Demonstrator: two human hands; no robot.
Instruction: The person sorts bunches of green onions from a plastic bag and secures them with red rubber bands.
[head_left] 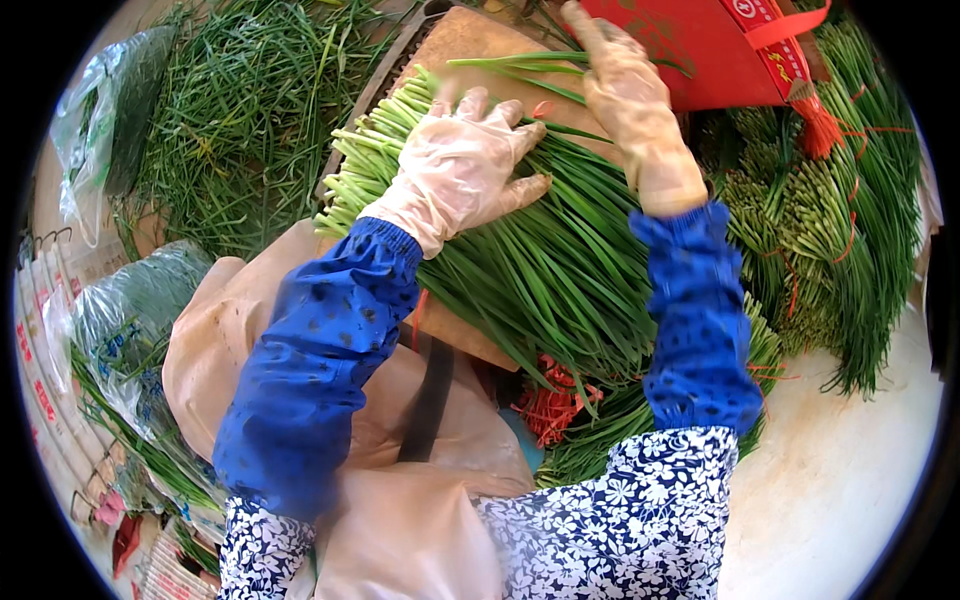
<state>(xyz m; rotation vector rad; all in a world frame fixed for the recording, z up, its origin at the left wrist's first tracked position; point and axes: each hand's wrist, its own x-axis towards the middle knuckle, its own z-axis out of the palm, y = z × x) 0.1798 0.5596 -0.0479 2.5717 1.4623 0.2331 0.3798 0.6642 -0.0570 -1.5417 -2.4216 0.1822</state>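
Note:
A thick bunch of garlic chives lies slanted over a brown board, pale cut ends at upper left and green leaves toward lower right. My left hand, in a whitish glove, rests on top of the bunch near the pale ends, fingers spread. Beyond it, at the upper right, is my gloved right hand, its fingers stretched toward the far side. A few loose chive stalks run across the board and pass behind that hand. The underside of its palm is hidden.
A red box stands at the back right. Tied chive bunches are stacked at the right. Loose green leaves heap at the far left, beside clear plastic bags. Red ties lie below the board.

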